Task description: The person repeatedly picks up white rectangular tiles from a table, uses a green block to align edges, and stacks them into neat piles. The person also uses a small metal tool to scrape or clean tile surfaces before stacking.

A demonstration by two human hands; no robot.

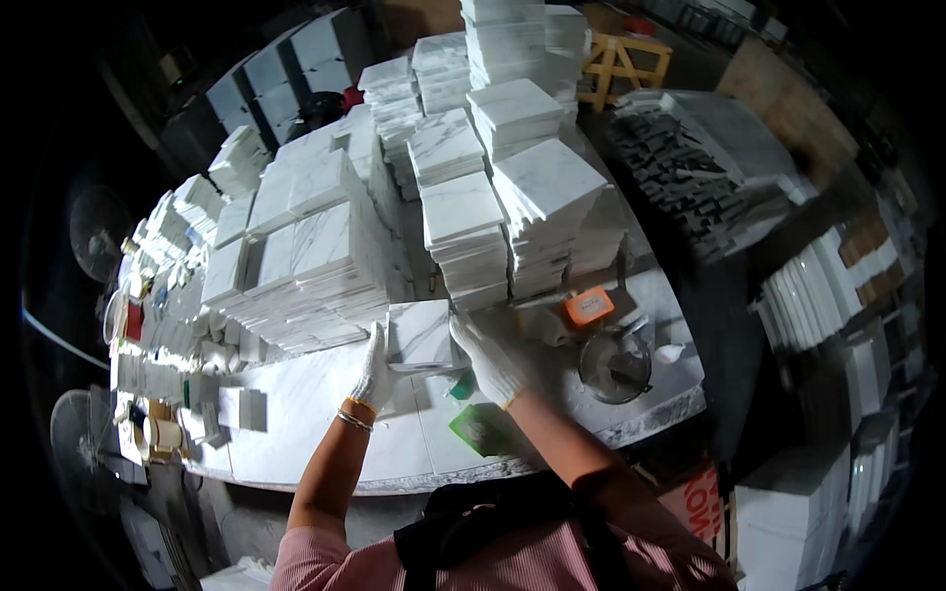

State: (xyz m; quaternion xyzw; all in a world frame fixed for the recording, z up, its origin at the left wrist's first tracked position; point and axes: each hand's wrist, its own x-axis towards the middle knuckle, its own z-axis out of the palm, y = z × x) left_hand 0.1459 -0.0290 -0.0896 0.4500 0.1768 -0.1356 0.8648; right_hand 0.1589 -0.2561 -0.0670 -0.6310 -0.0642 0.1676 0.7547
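Between my two hands is a square white marble tile (421, 333) with grey veins. A pale edge shows along its near side, and I cannot tell whether more tiles lie under it. My left hand (371, 372), in a white knit glove, presses its left side with the fingers pointing away from me. On the opposite side my right hand (487, 366), gloved the same way, lies along the right edge, slightly blurred. A green block-like thing (480, 430) and a smaller green piece (462, 385) are on the white worktop (305, 414) near my right wrist.
Tall stacks of marble tiles (468, 207) rise just beyond my hands, with a broad block of stacks (315, 246) at left. An orange box (588, 306) and a round clear container (615, 366) stand at right. Small tile pieces (239, 406) and a tape roll (162, 434) sit far left.
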